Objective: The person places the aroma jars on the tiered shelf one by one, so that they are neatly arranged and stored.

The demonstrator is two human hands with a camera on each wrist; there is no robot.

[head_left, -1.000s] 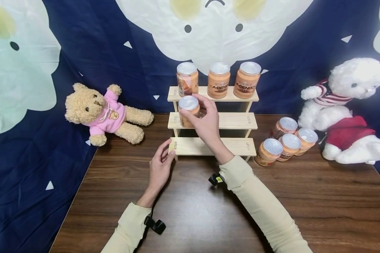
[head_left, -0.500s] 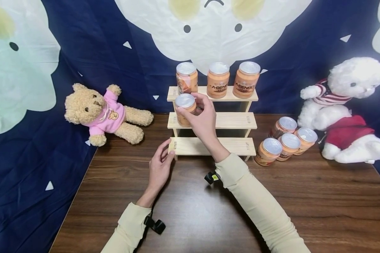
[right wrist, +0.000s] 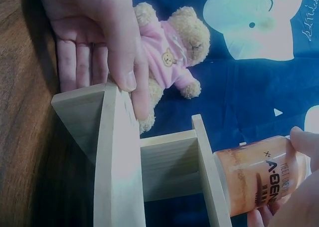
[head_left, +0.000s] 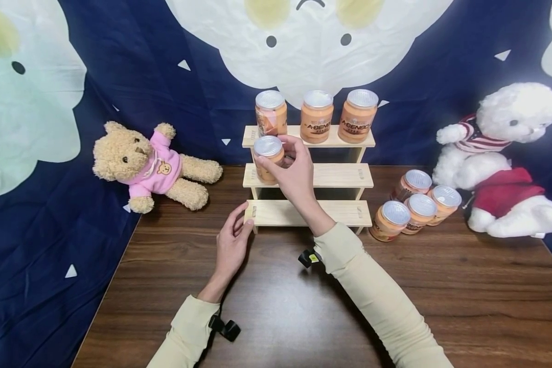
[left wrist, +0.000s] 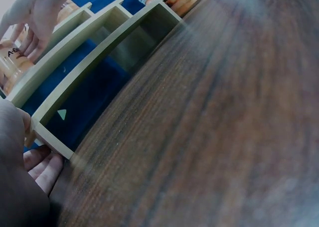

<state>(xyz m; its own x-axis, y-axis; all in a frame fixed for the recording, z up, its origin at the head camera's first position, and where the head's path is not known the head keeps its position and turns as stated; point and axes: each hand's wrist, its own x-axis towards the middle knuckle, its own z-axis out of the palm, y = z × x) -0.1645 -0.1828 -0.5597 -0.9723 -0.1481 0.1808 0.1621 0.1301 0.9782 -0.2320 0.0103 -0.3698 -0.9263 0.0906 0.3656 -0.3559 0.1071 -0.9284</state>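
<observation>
My right hand (head_left: 296, 174) holds an orange-brown jar with a silver lid (head_left: 269, 147), thumb in front and fingers behind. The jar is upright at the left end of the middle step of a three-step wooden stand (head_left: 342, 175). In the right wrist view its base meets that step, and dark lettering shows on the jar (right wrist: 264, 179). My left hand (head_left: 232, 243) grips the left end of the lowest step. Its thumb (right wrist: 122, 70) presses on the board while other fingers (left wrist: 47, 172) reach around the stand's side. Three similar jars (head_left: 317, 122) line the top step.
Several more jars (head_left: 389, 225) stand grouped on the dark wood table (head_left: 276, 312), right of the stand. A teddy bear in pink (head_left: 165, 166) lies at left, a white plush toy (head_left: 501, 163) at right. A blue patterned cloth (head_left: 198, 110) hangs behind.
Over the first half second my right hand shifted the jar slightly left along the middle step. Since then it has hardly moved. My left hand keeps its grip on the stand.
</observation>
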